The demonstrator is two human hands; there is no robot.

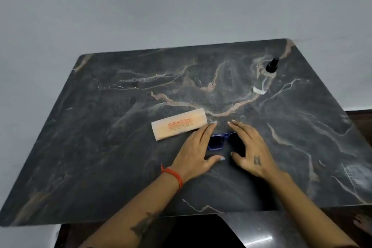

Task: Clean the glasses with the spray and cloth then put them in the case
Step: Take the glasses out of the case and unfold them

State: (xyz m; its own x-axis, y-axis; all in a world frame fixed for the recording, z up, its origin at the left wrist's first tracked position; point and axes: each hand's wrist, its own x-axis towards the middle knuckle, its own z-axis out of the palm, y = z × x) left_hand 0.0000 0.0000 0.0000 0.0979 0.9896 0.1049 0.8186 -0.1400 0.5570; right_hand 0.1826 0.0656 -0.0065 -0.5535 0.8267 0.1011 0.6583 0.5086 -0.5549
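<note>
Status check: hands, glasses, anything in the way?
Left hand and right hand open, flanking the blue glasses on the table. Case closed beside them. Spray bottle far right. Cloth unseen.

one head-worn wide-angle view looks forward and down from above the person's arms, near enough that the left hand (196, 150) and right hand (250, 150) sit just below frame centre, the table (100, 147) spreading around them.
</note>
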